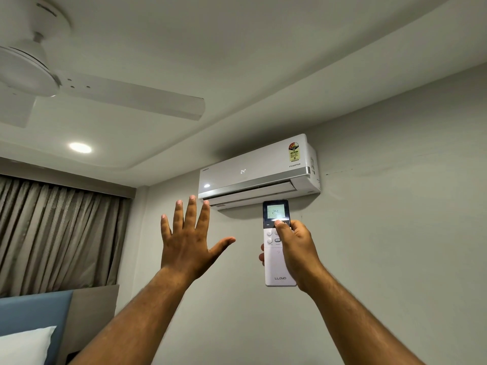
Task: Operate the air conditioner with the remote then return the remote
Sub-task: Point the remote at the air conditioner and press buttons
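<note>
Remote (278, 255) is gripped upright in the right hand (296, 248), thumb on a button, just below the air conditioner (258, 169) at 12 o'clock; left hand (187, 238) is splayed, empty. A wrong button could be pressed by the thumb, or the setting overshot.

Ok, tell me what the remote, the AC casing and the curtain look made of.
Remote: smooth white plastic, apparently, with a glossy black top around the screen.
AC casing: glossy white plastic, judging by the ceiling light's reflection; the silver trim strip may be metal or painted.
Curtain: woven fabric, hanging in soft pleats, slight sheen.
</note>
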Action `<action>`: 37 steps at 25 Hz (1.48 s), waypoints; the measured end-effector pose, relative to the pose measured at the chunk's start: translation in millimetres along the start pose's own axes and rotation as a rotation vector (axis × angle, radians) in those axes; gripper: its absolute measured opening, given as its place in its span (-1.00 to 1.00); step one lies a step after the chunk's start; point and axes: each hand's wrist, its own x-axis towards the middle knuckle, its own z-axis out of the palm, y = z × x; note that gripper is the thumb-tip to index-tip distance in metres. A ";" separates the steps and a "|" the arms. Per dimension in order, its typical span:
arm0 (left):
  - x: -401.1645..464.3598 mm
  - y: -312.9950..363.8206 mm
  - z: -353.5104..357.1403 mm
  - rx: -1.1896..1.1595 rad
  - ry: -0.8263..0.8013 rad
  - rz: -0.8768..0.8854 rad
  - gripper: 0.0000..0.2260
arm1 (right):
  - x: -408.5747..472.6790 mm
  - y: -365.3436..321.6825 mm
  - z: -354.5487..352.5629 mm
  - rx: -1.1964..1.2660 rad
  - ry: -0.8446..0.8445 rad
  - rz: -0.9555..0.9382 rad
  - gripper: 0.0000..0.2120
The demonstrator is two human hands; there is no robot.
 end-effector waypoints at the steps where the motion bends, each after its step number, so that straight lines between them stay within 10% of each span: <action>1: -0.1 -0.7 -0.2 0.007 -0.002 -0.003 -0.10 | 0.1 -0.5 0.3 0.002 -0.001 0.003 -0.78; 37: 4.3 -3.7 7.5 0.030 0.004 -0.010 -0.12 | -1.9 9.0 5.2 0.086 -0.063 0.027 -0.77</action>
